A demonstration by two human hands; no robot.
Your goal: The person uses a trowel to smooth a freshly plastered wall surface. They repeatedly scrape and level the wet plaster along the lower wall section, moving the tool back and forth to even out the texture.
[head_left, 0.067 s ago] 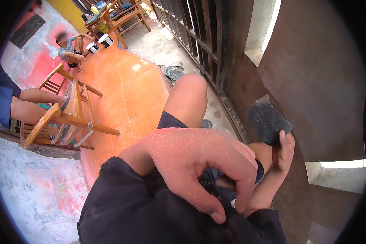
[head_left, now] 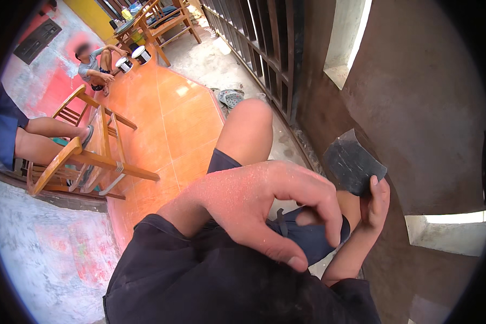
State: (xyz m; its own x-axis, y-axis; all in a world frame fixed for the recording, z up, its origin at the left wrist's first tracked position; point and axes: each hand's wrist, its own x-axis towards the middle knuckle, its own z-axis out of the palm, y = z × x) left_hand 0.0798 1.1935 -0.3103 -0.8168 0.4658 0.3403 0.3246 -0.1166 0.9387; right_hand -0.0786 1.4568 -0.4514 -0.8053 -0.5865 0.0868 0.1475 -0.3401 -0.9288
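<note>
My left hand, dusted with pink powder, is raised close in front of my dark shirt. Its fingers are curved and apart from the thumb, with nothing between them. On the right, my right hand grips the lower edge of a dark grey, creased piece of sandpaper. The sandpaper stands up from the fingertips, slightly bent, in front of the brown wall. Below and behind my left hand show my bent legs in dark shorts.
Wooden chairs stand on the orange tiled floor at left, beside a standing person's legs. Farther back another person squats near two paint buckets. A dark metal gate and a clog lie ahead.
My left hand has lifted slightly and its thumb has moved up and to the right, uncovering more of my shorts. The sandpaper in my right hand has shifted very slightly.
</note>
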